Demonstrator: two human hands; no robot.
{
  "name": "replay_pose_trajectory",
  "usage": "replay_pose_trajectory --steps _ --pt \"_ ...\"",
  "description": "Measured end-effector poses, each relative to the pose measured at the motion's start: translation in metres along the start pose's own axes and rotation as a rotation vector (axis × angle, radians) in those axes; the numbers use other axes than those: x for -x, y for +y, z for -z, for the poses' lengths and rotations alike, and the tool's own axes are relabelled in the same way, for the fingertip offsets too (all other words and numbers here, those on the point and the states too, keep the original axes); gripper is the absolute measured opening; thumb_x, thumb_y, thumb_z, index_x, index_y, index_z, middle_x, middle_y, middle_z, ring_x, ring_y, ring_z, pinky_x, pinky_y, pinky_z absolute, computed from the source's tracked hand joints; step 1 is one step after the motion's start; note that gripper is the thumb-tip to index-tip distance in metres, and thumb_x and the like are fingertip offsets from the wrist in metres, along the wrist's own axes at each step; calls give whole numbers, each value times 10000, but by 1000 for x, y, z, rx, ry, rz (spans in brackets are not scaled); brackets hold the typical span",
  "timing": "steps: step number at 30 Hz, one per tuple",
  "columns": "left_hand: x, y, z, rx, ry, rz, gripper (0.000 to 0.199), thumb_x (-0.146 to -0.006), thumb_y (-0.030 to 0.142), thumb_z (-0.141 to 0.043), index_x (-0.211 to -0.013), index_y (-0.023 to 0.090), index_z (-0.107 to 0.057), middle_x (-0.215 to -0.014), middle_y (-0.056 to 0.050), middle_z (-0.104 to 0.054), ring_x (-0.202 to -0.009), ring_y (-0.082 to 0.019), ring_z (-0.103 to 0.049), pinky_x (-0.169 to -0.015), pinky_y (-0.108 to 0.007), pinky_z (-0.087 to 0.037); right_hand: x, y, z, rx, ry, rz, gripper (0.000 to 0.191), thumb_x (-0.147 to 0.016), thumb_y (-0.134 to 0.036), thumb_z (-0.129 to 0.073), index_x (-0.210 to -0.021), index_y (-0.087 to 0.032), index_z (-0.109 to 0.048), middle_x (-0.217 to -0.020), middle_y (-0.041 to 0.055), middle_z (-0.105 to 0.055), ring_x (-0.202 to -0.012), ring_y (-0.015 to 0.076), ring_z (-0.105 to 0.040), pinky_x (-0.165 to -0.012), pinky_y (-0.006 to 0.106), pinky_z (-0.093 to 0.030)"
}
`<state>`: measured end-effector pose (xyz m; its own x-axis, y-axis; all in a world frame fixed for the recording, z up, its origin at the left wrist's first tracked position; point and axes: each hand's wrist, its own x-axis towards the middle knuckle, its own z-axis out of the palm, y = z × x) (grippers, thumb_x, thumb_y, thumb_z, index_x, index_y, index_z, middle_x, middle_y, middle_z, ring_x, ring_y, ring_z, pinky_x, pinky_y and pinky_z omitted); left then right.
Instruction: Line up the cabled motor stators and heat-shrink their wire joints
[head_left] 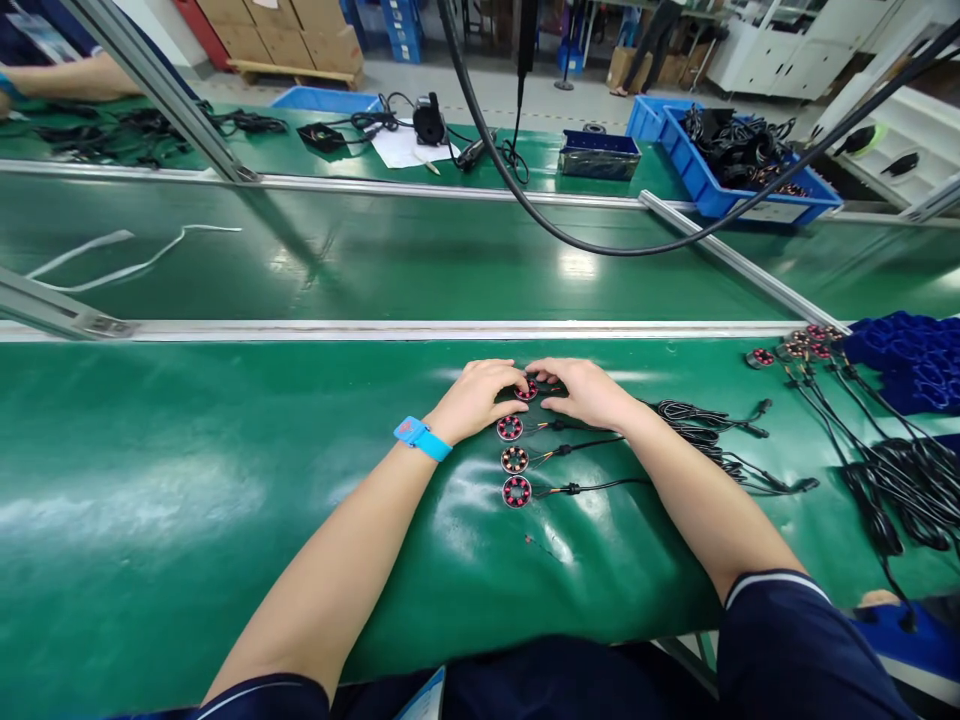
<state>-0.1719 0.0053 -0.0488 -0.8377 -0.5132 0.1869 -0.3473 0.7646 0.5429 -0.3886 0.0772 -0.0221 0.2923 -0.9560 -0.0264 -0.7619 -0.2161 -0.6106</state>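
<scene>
At the top of a short column of round motor stators, my left hand (484,398) is closed round the left side of one stator (526,390). My right hand (583,390) is at its right side, fingers curled by the stator's wires; what they pinch is too small to make out. Below lie three more stators, one (510,428) just under my hands, another (515,460) beneath it and the lowest (517,491) nearest me. Their black cables run right, under my right forearm, to a coiled bundle (694,425).
More stators (806,345) with long cables (900,480) lie at the right, beside blue netted material (904,360). A metal rail (375,330) crosses behind my hands. A black cable (600,248) hangs over the conveyor. Blue bins (772,208) stand behind; another person's arm (75,82) is upper left.
</scene>
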Motion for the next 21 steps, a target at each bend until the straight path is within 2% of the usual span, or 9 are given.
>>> replay_pose_trajectory --steps 3,6,9,13,17,21 --pt "1 0 1 -6 13 2 160 -872 295 -743 -956 223 -628 -1089 -12 -720 -1188 -241 -610 -1027 -394 -425 -2 5 -8 -145 3 15 514 -802 -119 -716 -1296 -215 -610 -1030 20 -692 -863 146 -649 -849 303 -527" --pt "6 8 9 -72 73 41 214 -854 249 -727 -1024 217 -600 -1067 -36 -704 -1076 -255 -623 -1007 -437 -408 -3 7 -11 -201 22 -22 467 -802 -140 -693 -1262 -189 -630 -992 17 -684 -743 112 -614 -768 268 -517" --pt "10 21 17 -331 129 48 216 -871 186 -648 -1079 208 -596 -1020 -82 -700 -1068 -297 -594 -993 -494 -389 -2 6 -12 -200 57 -17 424 -791 -127 -666 -1212 -181 -663 -1032 34 -687 -791 127 -617 -775 275 -518" --pt "12 36 22 -602 129 -19 208 -938 136 -492 -1097 188 -617 -965 -111 -705 -1005 -309 -582 -942 -497 -415 -1 4 -13 -137 101 27 414 -800 -74 -584 -1187 -181 -687 -1088 56 -683 -855 149 -613 -837 309 -513" --pt "12 41 23 -566 136 -6 259 -927 125 -470 -1119 189 -633 -947 -122 -700 -1000 -326 -573 -944 -517 -412 -1 6 -13 -150 106 25 326 -870 -134 -575 -1165 -176 -708 -1069 70 -679 -869 164 -596 -867 345 -496" --pt "13 37 23 -477 169 29 290 -894 147 -548 -1175 197 -600 -965 -112 -701 -1033 -322 -570 -959 -510 -389 -3 8 -14 -287 81 -41 202 -877 -278 -639 -1020 -180 -744 -1011 59 -673 -838 161 -574 -808 326 -471"
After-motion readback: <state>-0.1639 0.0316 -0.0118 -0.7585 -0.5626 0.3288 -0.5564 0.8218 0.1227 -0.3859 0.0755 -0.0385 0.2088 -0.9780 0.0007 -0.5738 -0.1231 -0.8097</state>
